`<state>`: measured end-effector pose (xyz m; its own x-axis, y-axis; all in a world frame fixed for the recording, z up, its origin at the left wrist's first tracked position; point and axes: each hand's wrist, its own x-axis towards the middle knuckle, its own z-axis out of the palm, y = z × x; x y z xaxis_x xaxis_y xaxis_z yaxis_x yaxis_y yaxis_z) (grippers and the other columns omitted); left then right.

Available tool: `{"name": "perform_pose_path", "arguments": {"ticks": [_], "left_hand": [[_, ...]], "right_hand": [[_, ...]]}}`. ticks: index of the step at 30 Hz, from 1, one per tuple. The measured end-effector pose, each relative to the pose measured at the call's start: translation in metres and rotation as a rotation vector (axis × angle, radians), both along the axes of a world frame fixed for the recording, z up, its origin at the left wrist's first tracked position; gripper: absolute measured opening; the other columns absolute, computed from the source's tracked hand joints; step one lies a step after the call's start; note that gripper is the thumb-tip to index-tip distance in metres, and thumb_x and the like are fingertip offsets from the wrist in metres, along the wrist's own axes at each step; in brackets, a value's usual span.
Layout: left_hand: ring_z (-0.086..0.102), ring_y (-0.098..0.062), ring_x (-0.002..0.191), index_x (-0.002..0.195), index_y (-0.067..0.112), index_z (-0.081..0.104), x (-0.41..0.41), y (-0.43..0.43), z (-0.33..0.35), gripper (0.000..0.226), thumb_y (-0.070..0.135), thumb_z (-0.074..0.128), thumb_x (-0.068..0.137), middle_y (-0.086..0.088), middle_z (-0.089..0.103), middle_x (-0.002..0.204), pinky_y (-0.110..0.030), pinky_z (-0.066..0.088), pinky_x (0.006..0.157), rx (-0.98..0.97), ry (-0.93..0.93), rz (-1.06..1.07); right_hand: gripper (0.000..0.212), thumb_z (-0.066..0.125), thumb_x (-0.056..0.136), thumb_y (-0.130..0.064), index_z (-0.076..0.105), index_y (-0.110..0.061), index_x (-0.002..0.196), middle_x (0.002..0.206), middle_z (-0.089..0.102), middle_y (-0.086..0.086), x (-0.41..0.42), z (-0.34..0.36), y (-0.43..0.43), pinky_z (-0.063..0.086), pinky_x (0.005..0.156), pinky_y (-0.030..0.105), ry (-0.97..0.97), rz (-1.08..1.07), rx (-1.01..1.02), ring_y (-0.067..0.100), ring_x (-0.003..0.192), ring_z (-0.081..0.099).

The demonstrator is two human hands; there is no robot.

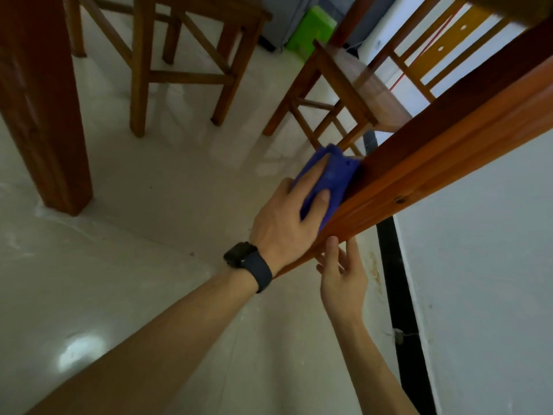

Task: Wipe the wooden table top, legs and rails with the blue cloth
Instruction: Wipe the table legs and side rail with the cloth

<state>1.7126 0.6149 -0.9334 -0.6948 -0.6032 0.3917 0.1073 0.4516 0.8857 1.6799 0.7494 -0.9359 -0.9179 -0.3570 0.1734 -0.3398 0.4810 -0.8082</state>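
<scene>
Left hand [287,217] presses blue cloth [329,181] flat on table rail [434,163], mid-wipe; right hand [344,280] open, fingertips steadying rail, holding nothing. Far-left leg [45,115], top: cannot tell.

A home dining area: wooden table leg [45,109], wooden chairs [185,64], pale tiled floor [143,265].

Blue cloth [335,178] pressed on the wooden table rail [443,145]

The cloth is folded into a flat pad and lies against the inner side of the rail, at its lower end. The rail is reddish-brown, glossy, with long grooves, and runs diagonally up to the right. A thick table leg [45,109] of the same wood stands on the floor, well apart at left.
</scene>
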Motion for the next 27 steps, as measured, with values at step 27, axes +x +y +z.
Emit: {"name": "perform_pose_path", "arguments": {"ticks": [27], "left_hand": [[0.055,-0.031,0.119,0.155,0.034,0.023,0.106,-0.034,-0.058,0.050,0.036,0.034,0.106,-0.011,0.049,0.144,-0.028,0.041,0.091,0.003,-0.751,-0.233]], "right_hand": [[0.052,0.042,0.095,-0.062,0.040,-0.035,0.140,0.134,0.055,-0.004,0.061,-0.045,-0.014,0.048,0.092,0.048,-0.811,-0.077,-0.183,0.024,0.114,0.057]]}}
